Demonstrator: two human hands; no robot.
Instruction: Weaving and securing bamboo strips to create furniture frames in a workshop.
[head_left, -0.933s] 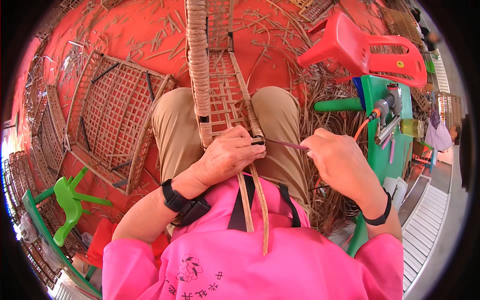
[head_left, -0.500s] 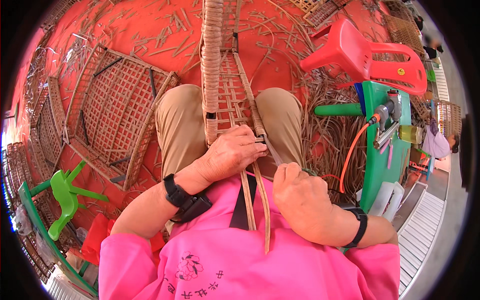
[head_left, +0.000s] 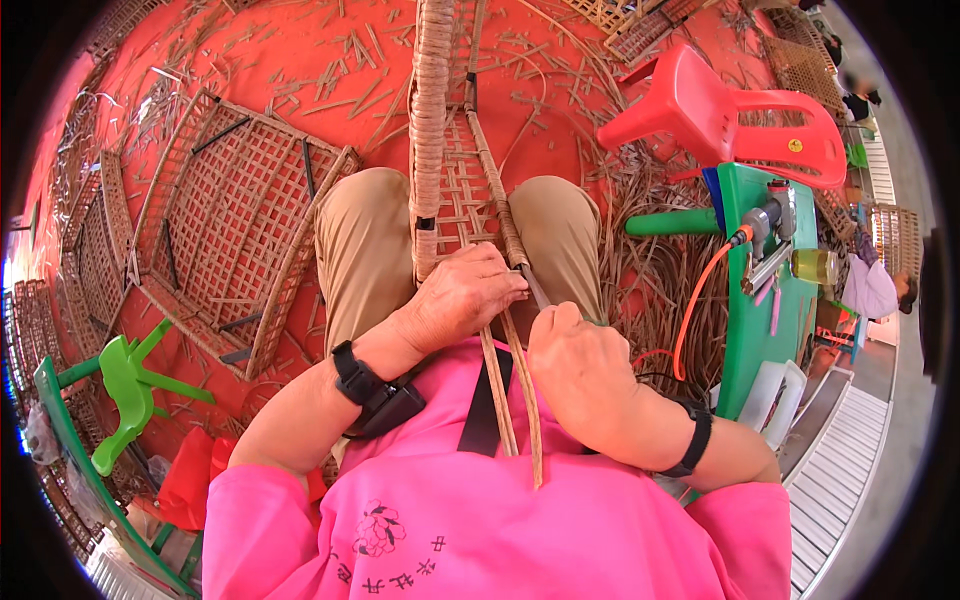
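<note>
A long woven rattan piece (head_left: 465, 190), open-latticed with a thickly wrapped rim (head_left: 429, 120), stands between my knees. My left hand (head_left: 463, 293) is closed over its near end, fingertips pinching beside the right-hand rim's tip. Two loose rattan strips (head_left: 526, 405) come out from under that hand and lie over my pink shirt. My right hand (head_left: 583, 362) is closed in a fist round a tool with a thin grey shaft (head_left: 535, 288), its handle hidden in the palm. The shaft points at the rim's end by my left fingertips; whether it has gone in, I cannot tell.
A larger woven panel (head_left: 240, 215) lies on the red floor at left, near a bright green stool (head_left: 128, 400). To the right are a tipped red chair (head_left: 690, 105), a green table (head_left: 745, 350) with a power tool (head_left: 770, 222) and orange hose, and heaped rattan strips (head_left: 665, 290).
My right hand has moved left and slightly up, bringing the shaft closer to the rim's end. Less of the shaft shows now. The left hand keeps its hold.
</note>
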